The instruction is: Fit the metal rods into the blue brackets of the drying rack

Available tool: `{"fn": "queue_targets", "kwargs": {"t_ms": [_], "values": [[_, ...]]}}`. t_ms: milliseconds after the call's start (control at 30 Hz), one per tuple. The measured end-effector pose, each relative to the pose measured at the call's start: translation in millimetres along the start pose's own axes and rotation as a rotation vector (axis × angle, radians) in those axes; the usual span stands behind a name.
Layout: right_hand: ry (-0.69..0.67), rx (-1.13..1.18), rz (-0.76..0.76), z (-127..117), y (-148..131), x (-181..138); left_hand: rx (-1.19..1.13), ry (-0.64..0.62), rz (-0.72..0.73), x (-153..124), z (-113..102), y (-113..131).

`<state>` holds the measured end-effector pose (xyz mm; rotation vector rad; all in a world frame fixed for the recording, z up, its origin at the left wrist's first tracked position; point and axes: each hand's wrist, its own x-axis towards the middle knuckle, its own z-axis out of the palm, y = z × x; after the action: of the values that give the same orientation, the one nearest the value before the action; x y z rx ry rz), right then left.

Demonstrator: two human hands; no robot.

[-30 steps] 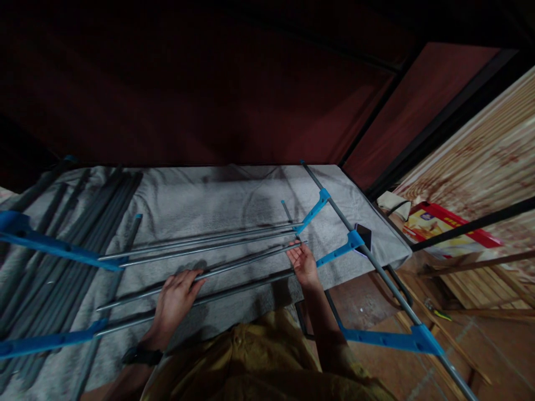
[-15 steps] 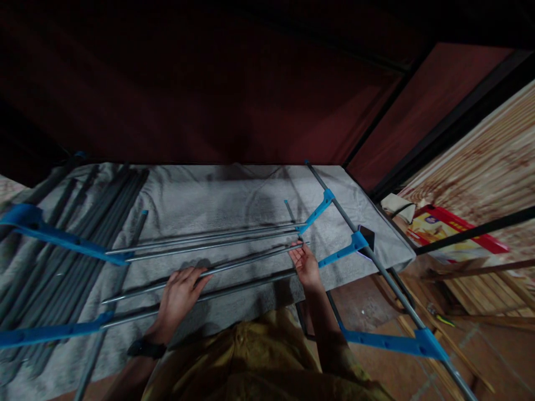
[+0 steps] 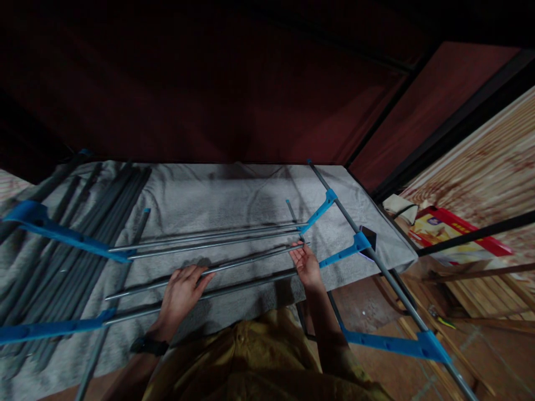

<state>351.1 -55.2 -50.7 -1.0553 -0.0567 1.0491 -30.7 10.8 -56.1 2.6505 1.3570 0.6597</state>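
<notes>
Centrally, found left hand point(image 3: 183, 292) laid flat on a thin rod point(image 3: 246, 262) atop the grey cloth point(image 3: 234, 195), fingers apart, unclamped; right hand point(image 3: 307, 264) open at the rod's right end, fingers loosely together. Judged risk: rod rolling off toward the lower edge, being unpinned. Counted four thin rods mid-frame, five blue brackets point(image 3: 320, 211), two hands.

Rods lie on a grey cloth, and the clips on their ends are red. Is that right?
Not quite. The rods do lie on a grey cloth, but the clips on their ends are blue, not red. The head view shows it.
</notes>
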Motion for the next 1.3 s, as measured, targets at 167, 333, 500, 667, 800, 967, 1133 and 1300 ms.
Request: {"fn": "queue_targets", "kwargs": {"t_ms": [167,333,500,667,800,967,1133,1300], "values": [[-0.012,0.006,0.016,-0.6,-0.1,-1.1,-0.002,-0.006,-0.014,-1.1,3.3,-1.4],[-0.015,-0.003,0.009,-1.0,-0.2,-1.5,0.004,-0.012,-0.031,-1.7,3.5,-1.1],[-0.008,-0.002,0.014,0.6,-1.7,-2.7,-0.013,0.000,-0.029,-1.8,4.0,-1.1],[-0.013,0.006,0.009,2.1,-2.5,-4.8,-0.029,0.005,-0.016,-1.4,2.7,0.0],[-0.012,-0.026,0.008,2.1,-2.0,-5.7,-0.022,-0.030,-0.012,-0.2,0.9,1.3],[-0.063,-0.046,0.020,1.0,-2.4,-6.4,-0.003,-0.034,-0.033,0.8,-0.2,3.6],[-0.054,-0.026,0.035,-0.2,-3.6,-6.5,-0.016,-0.060,-0.029,0.4,0.1,3.8],[-0.045,0.002,0.053,-1.8,-3.2,-4.7,-0.008,-0.065,-0.036,-0.1,2.4,1.9]]}}
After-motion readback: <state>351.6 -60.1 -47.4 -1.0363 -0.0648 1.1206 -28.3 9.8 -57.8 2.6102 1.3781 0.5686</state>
